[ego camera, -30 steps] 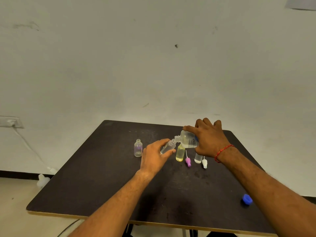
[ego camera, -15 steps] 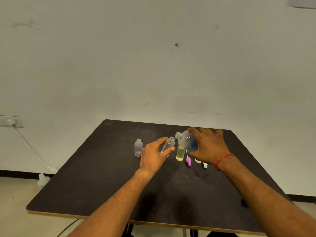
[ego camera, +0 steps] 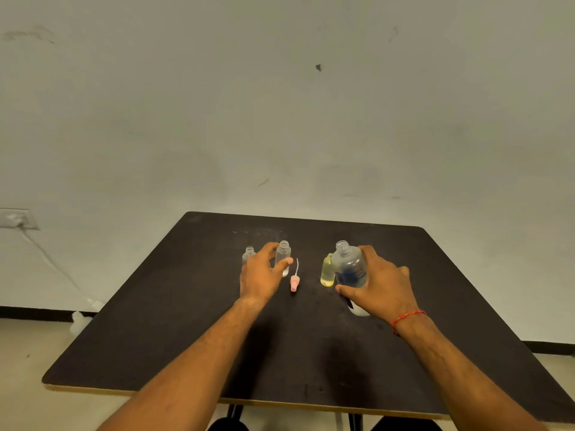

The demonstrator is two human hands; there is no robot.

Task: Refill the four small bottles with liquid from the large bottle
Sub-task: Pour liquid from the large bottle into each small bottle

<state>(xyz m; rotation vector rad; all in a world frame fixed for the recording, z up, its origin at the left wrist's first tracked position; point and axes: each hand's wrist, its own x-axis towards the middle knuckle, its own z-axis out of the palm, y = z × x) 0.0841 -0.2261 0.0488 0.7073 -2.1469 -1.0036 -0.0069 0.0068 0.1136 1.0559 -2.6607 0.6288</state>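
Bottles upright on the table [ego camera: 193, 321], a pour apparently just finished or about to start.

Left hand [ego camera: 260, 275] wraps its fingers [ego camera: 284, 262] around an open clear small bottle [ego camera: 283, 255]; right hand [ego camera: 378, 289] grips the uncapped large bottle [ego camera: 348, 265], standing level. A yellow-tinted bottle [ego camera: 327, 270] sits just left of the right fingers, another small bottle [ego camera: 249, 254] peeks beyond the left hand, a pink nozzle cap [ego camera: 295, 282] lies between the hands. Next call, I'd say: tip the large bottle's mouth over a narrow neck, steady, no spill.
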